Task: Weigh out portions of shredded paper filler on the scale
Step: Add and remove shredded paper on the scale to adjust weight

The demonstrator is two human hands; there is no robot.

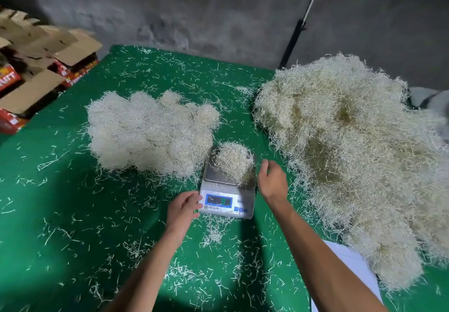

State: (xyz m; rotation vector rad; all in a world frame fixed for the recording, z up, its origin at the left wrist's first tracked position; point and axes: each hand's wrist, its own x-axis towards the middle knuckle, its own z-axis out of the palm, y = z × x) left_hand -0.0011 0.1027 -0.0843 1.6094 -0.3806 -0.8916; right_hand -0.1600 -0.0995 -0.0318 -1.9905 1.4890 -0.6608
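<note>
1. Scale (227, 190) sits mid-table on the green cloth (60, 190), display facing the person. The display is lit; its digits are too blurred to read.
2. A portion (233, 162) of shredded paper rests on the pan, heaped toward the pan's right and far side. The near-left of the pan is bare metal.
3. Right hand (272, 180): just beside the scale's right edge, level with the portion, fingers loosely curled, thumb and forefinger apart. No shreds are visible in it, so it reads as holding nothing. It is near the portion, but I cannot tell whether the fingertips touch it.
4. Left hand (184, 206): at the scale's near-left corner, fingers relaxed and lying against the housing beside the display. It grips nothing.
5. Bulk heap (352, 153): large and loose, to the right of the scale, running from the far right corner down toward the person. Its near edge lies close behind the right hand.
6. Weighed pile (150, 132): rounded clumps to the left of the scale, touching or nearly touching its far-left corner.
7. Key relation: the portion lies directly left of the right hand, the heap directly right of it. The right hand is therefore the nearer one, both for topping up and for trimming.
8. Judgement: the portion is being checked against target. Once right, it goes left to the pile, the left hand's side.
9. Cartons (36, 68) are stacked off the table, far left.
</note>
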